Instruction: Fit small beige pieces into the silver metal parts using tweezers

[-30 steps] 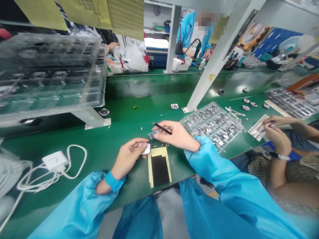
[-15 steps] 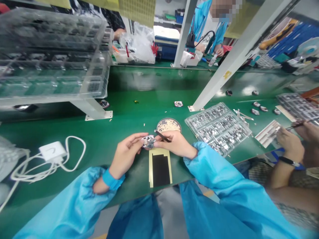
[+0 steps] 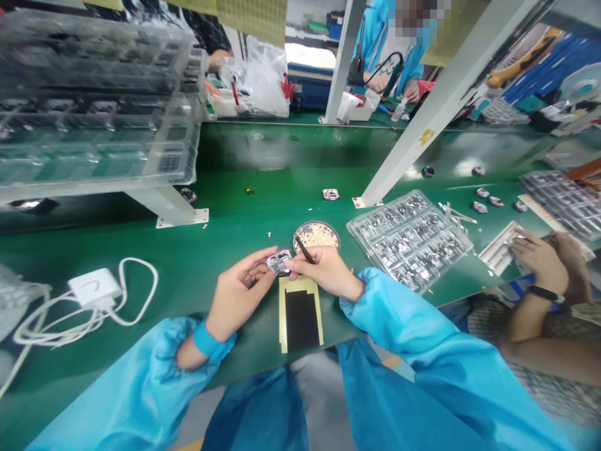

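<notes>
My left hand (image 3: 239, 289) pinches a small rounded-square electronic device housing (image 3: 278, 262), its silvery inside facing up. In my right hand (image 3: 326, 270) is a pair of black tweezers (image 3: 304, 249), slanting up to the left. The right fingertips touch or nearly touch the housing's right edge; exact contact is too small to make out. Just beyond the right hand stands a round dish (image 3: 317, 222) of tiny pale and dark pieces. Below both hands lies a black adhesive-looking sheet (image 3: 301, 321) on yellow backing.
A clear compartment tray (image 3: 372, 255) of small metallic parts lies right of the dish. Another housing (image 3: 330, 194) rests near the shelf post (image 3: 404, 125). At left are a white charger (image 3: 95, 288) with cable and stacked clear trays (image 3: 173, 160). A co-worker's hands (image 3: 539, 260) work at right.
The housing has tipped to show more of its inside, and the tweezers have swung steeper in my right hand. The co-worker's hands at right have shifted slightly left. The view has shifted slightly.
</notes>
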Action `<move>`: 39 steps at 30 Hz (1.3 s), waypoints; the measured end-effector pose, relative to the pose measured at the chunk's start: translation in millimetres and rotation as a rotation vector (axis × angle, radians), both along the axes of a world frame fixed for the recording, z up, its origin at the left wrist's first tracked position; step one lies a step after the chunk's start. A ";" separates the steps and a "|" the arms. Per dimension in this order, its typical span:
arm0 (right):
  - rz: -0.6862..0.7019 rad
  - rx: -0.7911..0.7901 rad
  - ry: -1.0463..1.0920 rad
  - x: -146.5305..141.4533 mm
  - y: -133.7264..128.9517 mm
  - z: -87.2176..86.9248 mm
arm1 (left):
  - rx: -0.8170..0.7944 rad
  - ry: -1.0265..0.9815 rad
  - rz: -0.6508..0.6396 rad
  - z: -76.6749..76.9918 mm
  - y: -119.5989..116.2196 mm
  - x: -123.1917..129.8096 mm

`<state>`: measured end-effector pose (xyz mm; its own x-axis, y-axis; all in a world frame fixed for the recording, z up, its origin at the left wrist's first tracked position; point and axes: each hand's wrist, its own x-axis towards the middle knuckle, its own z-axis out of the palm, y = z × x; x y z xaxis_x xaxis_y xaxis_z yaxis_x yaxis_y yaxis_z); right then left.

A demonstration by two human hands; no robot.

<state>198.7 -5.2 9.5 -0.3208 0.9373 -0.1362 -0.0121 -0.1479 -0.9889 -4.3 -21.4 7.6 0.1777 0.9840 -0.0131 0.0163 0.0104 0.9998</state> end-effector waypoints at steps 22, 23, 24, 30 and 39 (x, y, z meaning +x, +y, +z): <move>-0.086 0.015 -0.071 -4.8 -1.8 -0.2 | 0.181 0.261 0.079 -7.6 -2.2 -1.3; -0.092 0.013 -0.071 -5.0 -1.8 -0.9 | 0.199 0.287 0.082 -7.7 -2.1 -1.5; -0.095 0.011 -0.067 -5.2 -1.7 -1.3 | 0.219 0.315 0.084 -7.6 -2.1 -1.8; -0.067 0.018 -0.044 -3.6 -0.6 0.9 | 0.301 0.406 0.075 -3.0 -2.2 -2.6; -0.119 0.047 -0.082 -5.6 -3.3 0.2 | 0.227 0.308 0.088 -3.9 -3.0 -2.0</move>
